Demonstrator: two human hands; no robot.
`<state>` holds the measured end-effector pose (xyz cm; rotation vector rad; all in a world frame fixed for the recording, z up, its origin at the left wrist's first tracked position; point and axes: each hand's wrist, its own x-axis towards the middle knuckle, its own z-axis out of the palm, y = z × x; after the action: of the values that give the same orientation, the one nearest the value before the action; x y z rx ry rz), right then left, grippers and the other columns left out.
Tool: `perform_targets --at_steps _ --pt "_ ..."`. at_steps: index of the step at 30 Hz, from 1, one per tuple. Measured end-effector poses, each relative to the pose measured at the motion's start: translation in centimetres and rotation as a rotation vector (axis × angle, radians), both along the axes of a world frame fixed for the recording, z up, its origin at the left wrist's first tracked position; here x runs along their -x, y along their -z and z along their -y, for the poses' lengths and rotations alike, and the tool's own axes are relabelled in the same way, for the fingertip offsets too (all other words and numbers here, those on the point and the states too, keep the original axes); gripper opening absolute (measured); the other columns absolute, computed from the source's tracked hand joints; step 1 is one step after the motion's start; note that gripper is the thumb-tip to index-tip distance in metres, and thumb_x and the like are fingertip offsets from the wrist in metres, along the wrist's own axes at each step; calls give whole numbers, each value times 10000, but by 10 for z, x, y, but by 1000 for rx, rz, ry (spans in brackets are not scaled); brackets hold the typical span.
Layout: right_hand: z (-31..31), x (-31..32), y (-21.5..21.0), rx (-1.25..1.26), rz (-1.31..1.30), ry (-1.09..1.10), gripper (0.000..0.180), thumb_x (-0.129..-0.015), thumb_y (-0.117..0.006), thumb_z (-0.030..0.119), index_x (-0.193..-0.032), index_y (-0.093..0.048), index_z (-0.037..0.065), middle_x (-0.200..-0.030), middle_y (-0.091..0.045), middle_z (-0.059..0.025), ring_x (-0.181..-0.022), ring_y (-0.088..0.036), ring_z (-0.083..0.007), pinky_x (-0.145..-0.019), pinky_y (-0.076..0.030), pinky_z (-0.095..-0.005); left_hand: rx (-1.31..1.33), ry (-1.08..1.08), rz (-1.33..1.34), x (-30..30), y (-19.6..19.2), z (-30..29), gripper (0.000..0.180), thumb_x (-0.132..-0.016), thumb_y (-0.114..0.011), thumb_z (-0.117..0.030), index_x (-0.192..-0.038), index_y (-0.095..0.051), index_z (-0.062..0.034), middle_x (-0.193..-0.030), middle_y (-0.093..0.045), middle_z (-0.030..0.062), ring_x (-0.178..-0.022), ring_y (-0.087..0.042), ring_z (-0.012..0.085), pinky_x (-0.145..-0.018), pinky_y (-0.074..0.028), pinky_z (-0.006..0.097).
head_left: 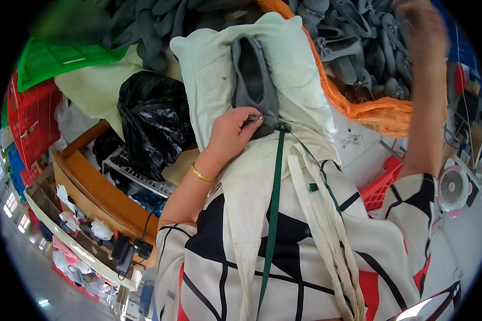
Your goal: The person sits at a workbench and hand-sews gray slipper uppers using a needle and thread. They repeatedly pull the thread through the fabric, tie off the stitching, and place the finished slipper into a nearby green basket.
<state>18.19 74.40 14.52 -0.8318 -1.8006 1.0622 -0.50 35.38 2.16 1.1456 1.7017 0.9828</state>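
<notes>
Near the centre of the view, on a pale cream cushion point(300, 75) spread over the lap: a grey slipper-like shoe point(254, 80) lying lengthwise, toe toward twelve o'clock, heel toward six. Gripping that heel end, the left hand point(231, 131), fingers curling closed around the grey fabric, thumb pressing down beside a small dark metal piece point(254, 118) at the shoe's edge; too small to tell what that piece is. Circling the left wrist, a thin gold bangle point(201, 174).

Rising at about two o'clock, the right hand point(424, 27), lifted well above the lap and blurring with motion; fingers smeared, so cannot tell whether spread or curled, nor whether holding anything. Hovering nearest to a heap of grey shoes point(359, 48) filling the one-o'clock area, piled on an orange plastic sheet point(380, 115).

Running down from the shoe's heel toward six o'clock, a green strap point(274, 203) over a cream apron and a patterned white, black and red garment. Sitting at nine o'clock from the shoe, a crumpled black plastic bag point(152, 123). Lying at eleven o'clock, a green crate point(59, 59); at nine o'clock near the rim, a red crate point(29, 112). Standing at four o'clock, a small pink and white fan point(452, 188).
</notes>
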Motion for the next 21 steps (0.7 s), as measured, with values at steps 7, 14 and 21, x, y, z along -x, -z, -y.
perform_targets --at_steps 7,14,21 --pt "203 51 85 628 519 -745 148 -942 -614 209 -1012 -643 82 -787 -652 -35 -651 -596 -153 -638 -492 -281 119 -144 86 -6 -17 2 162 -872 -706 -47 -1017 -645 -9 -852 -663 57 -735 -580 98 -653 -480 235" --pt "235 32 89 268 717 -782 108 -897 -567 164 -930 -640 91 -749 -656 -140 -711 -642 -356 -634 -503 -431 95 -233 106 -13 -4 11 144 -869 -715 -52 -989 -645 -10 -827 -661 40 -727 -585 107 -661 -479 233" --pt "238 27 92 155 749 -811 143 -897 -609 134 -1026 -666 108 -779 -669 -120 -697 -651 -327 -625 -517 -387 58 -292 190 -18 4 16 117 -888 -707 -27 -990 -653 -2 -832 -638 -22 -740 -533 37 -668 -449 189"
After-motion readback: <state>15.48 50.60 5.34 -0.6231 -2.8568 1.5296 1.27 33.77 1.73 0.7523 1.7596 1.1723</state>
